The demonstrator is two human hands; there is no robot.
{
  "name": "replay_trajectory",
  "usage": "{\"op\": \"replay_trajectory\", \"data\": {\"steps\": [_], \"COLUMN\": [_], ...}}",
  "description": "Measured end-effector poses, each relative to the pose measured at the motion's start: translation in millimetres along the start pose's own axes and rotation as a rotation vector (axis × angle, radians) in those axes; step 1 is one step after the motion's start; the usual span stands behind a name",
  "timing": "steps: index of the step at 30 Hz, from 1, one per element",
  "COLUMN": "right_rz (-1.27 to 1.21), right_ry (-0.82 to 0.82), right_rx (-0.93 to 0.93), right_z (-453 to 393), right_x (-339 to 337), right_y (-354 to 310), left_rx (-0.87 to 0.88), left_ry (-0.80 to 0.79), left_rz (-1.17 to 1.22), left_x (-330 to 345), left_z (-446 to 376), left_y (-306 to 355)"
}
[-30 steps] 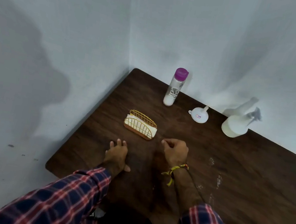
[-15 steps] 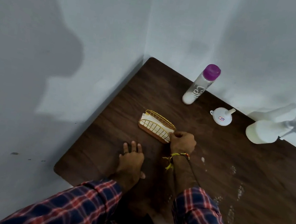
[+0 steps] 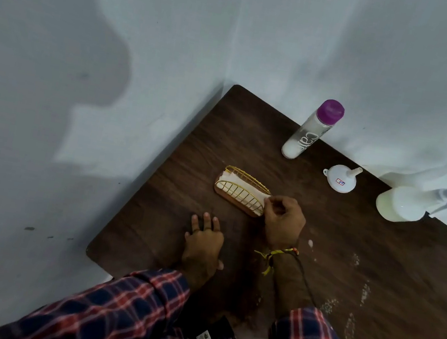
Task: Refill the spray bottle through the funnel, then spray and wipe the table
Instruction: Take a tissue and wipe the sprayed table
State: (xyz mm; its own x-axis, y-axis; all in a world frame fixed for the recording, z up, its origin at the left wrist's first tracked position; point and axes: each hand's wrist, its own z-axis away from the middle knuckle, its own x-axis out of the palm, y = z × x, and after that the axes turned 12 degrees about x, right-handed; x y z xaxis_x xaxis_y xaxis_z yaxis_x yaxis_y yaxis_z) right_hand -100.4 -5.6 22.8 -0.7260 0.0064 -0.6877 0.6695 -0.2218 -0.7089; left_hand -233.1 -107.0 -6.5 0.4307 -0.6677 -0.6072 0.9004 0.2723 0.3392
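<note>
- Napkins (image 3: 238, 190), white, stand in the gold wire holder (image 3: 242, 191) on the dark wooden table (image 3: 374, 281); the right hand (image 3: 282, 222) has its fingertips (image 3: 270, 201) pinched narrow on the right end of 1 napkin, at the holder's right edge.
- Left hand (image 3: 203, 243) lies flat on the table with fingers spread, holding nothing, just near the holder's front and apart from it.
- Compared with 0.5 s ago, the right hand sits at the same end of the holder, its thumb and forefinger now closed on the paper; the left hand has not shifted.
- Counted outward: 1 holder, 1 white funnel (image 3: 340, 178) lying beyond the right hand, 1 clear bottle with a purple cap (image 3: 312, 130) behind it by the wall, 1 spray bottle (image 3: 407, 201) at the far right, well apart from both hands.
- Pale droplets (image 3: 356, 259) speckle the tabletop to the right of the right wrist, which wears 1 yellow thread band (image 3: 276, 254).
</note>
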Motion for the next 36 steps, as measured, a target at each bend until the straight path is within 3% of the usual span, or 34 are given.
{"op": "replay_trajectory", "data": {"steps": [14, 20, 26, 33, 36], "right_rz": [-0.183, -0.167, -0.248, -0.638, -0.807], "right_ry": [0.106, 0.07, 0.105, 0.091, 0.056], "right_rx": [-0.165, -0.031, -0.083, 0.119, 0.27], "right_z": [12.7, 3.3, 10.8, 29.9, 45.8], "right_x": [-22.4, -22.8, -36.7, -96.6, -129.7], "right_y": [-13.0, -3.6, -19.6, -27.6, -15.5], "left_rx": [-0.018, 0.0, 0.001, 0.02, 0.113], "left_ry": [0.032, 0.041, 0.049, 0.092, 0.191], "left_rz": [-0.012, -0.015, -0.007, -0.071, -0.114], "left_x": [-0.6, -0.5, -3.1, 0.5, 5.3], "left_z": [4.5, 6.9, 11.1, 26.1, 32.1], "left_y": [3.5, 1.5, 4.0, 7.9, 19.1]}}
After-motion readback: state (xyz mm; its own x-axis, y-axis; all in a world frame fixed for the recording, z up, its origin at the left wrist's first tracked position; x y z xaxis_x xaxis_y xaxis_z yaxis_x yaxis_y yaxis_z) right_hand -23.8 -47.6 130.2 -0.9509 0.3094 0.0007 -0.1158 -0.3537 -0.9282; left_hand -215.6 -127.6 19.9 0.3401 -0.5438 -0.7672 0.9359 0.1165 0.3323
